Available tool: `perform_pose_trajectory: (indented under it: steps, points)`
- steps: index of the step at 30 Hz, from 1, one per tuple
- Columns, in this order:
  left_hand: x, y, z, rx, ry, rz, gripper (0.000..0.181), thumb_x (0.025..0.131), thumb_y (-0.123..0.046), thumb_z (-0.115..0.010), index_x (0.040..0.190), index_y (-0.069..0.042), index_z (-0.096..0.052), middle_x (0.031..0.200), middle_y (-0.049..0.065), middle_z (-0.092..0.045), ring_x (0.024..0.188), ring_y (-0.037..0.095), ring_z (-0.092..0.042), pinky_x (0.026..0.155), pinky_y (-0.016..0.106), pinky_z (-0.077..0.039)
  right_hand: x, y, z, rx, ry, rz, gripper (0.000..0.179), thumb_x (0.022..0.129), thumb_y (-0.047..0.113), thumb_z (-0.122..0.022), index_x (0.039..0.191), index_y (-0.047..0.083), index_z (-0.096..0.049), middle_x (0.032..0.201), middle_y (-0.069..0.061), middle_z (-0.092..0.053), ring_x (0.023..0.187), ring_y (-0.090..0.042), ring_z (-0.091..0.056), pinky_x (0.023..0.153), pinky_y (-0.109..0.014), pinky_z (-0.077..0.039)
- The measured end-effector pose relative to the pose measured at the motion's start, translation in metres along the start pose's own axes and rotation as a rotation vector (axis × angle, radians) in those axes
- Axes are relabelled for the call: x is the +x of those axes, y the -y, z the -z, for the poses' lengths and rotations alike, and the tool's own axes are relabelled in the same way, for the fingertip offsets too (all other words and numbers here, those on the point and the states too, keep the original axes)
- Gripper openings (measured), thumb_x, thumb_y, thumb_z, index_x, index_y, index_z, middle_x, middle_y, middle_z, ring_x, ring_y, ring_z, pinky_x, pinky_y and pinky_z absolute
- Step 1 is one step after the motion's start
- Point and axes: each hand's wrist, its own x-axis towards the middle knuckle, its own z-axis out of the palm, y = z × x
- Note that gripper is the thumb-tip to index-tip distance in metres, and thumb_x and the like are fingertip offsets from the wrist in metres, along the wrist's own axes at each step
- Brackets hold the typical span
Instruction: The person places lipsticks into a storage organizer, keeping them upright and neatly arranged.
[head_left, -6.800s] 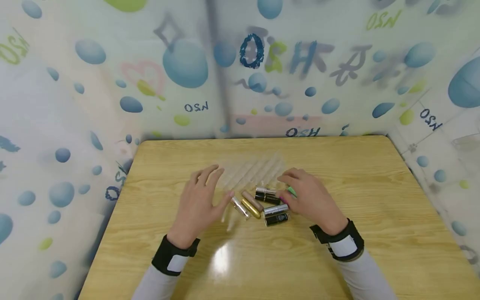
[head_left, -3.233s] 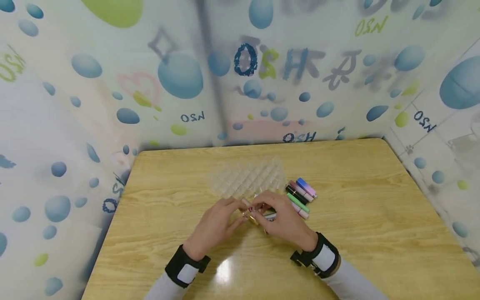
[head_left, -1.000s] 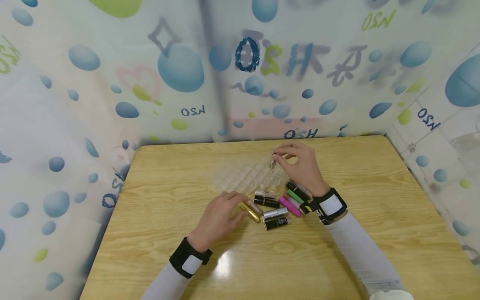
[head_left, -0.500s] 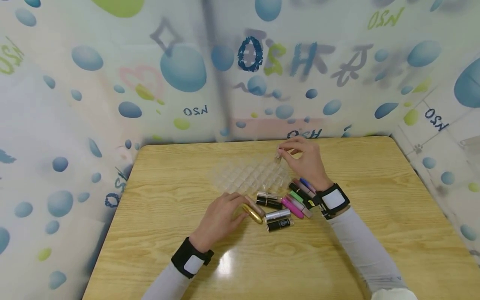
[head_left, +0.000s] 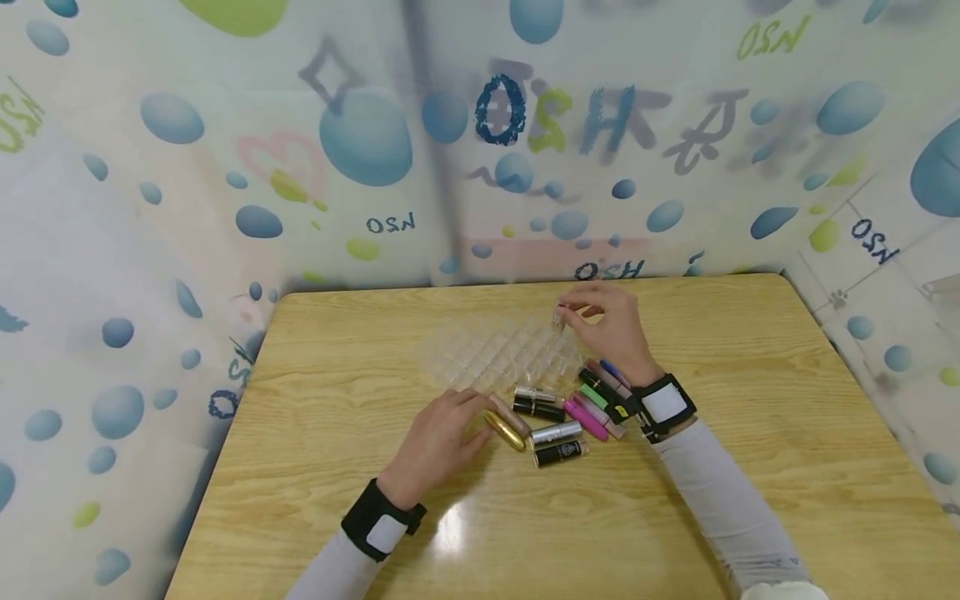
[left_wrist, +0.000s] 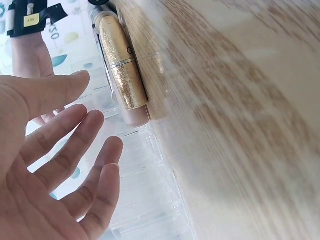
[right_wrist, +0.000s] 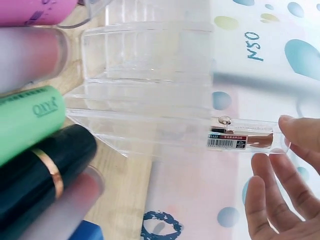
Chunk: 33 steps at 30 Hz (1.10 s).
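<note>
The right hand pinches a clear lipstick tube by one end, at the far right corner of the clear rack; whether the other end sits inside is hard to tell. The left hand, fingers loosely apart, is just beside the gold lipstick, near which a silver tube lies on the table.

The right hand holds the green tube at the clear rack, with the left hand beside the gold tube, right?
Not quite: the right wrist view shows the right hand holding a labelled clear tube at the clear rack, not the green tube. The rest is right.
</note>
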Motion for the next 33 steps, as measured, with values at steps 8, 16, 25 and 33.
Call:
perform_pose_trajectory:
  steps: [8, 16, 25, 33]
  points:
    - [-0.004, -0.001, -0.002, -0.022, -0.001, -0.006, 0.031, 0.085, -0.021, -0.083, 0.115, -0.016, -0.075, 0.115, -0.001, -0.074, 0.097, 0.016, -0.066, 0.081, 0.035, -0.057, -0.010, -0.003, -0.005, -0.029, 0.027, -0.024, 0.014, 0.087, 0.012, -0.081, 0.098, 0.004, -0.084, 0.101, -0.009, -0.076, 0.089, -0.026, -0.070, 0.066, -0.046, -0.059]
    - [-0.004, -0.002, -0.002, 0.026, -0.020, -0.009, 0.034, 0.084, -0.025, -0.084, 0.115, -0.014, -0.075, 0.114, 0.001, -0.074, 0.098, 0.019, -0.069, 0.082, 0.036, -0.059, -0.013, -0.003, -0.010, -0.095, 0.065, -0.061, 0.017, 0.087, 0.015, -0.081, 0.101, 0.004, -0.083, 0.101, -0.009, -0.075, 0.085, -0.026, -0.067, 0.063, -0.037, -0.050]
    - [-0.005, -0.002, 0.001, 0.024, 0.004, 0.004, 0.033, 0.086, -0.025, -0.083, 0.116, -0.015, -0.075, 0.114, 0.002, -0.074, 0.100, 0.020, -0.069, 0.085, 0.038, -0.058, -0.017, -0.010, -0.015, -0.110, 0.103, -0.114, 0.020, 0.088, 0.016, -0.081, 0.103, 0.004, -0.082, 0.101, -0.011, -0.076, 0.086, -0.025, -0.068, 0.073, -0.050, -0.056]
    - [-0.005, -0.004, 0.003, 0.018, 0.000, -0.016, 0.032, 0.085, -0.024, -0.083, 0.115, -0.014, -0.075, 0.113, 0.003, -0.074, 0.099, 0.022, -0.069, 0.084, 0.039, -0.058, -0.019, -0.008, -0.015, -0.112, 0.118, -0.151, 0.022, 0.089, 0.018, -0.080, 0.107, 0.005, -0.081, 0.104, -0.011, -0.075, 0.088, -0.026, -0.067, 0.074, -0.047, -0.056]
